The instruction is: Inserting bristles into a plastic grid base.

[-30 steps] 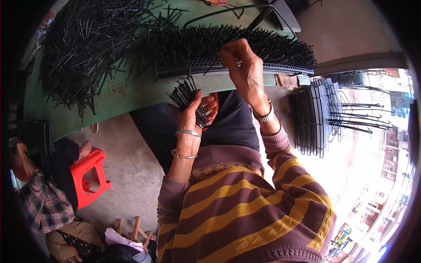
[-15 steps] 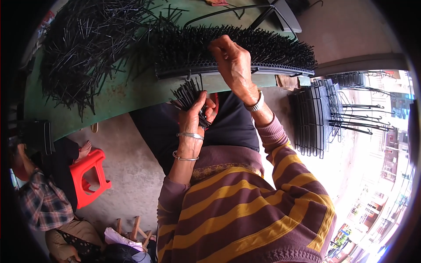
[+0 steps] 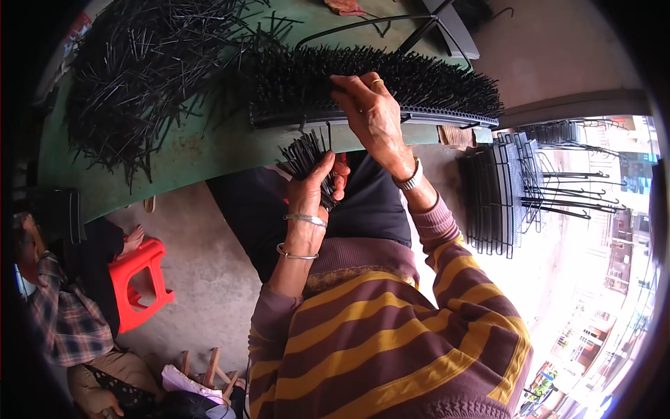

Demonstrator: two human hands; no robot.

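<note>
My left hand (image 3: 315, 183) is closed around a bundle of thin black sticks (image 3: 301, 155), held below the table's near edge with their tips fanned upward. One stick pokes up higher than the others beside the thumb. Over the near side of a long black perforated rack (image 3: 457, 117), my right hand (image 3: 375, 115) has its thumb and fingers drawn together in a pinch. Whatever lies between those fingertips is too small and dark to make out. Many upright black sticks (image 3: 440, 80) crowd the rack's holes, and my right fingertips are among or just in front of them.
A big loose heap of black sticks (image 3: 132, 84) covers the left of the green table (image 3: 188, 157). Stacked mesh racks with long hooks (image 3: 495, 195) stand at the right. Left of me are a red stool (image 3: 143, 283) and a person in a plaid shirt (image 3: 73, 314).
My right hand has shifted slightly toward me, and its index finger reaches out straighter over the rack. The left hand keeps its bundle. The whole view has moved a little.
</note>
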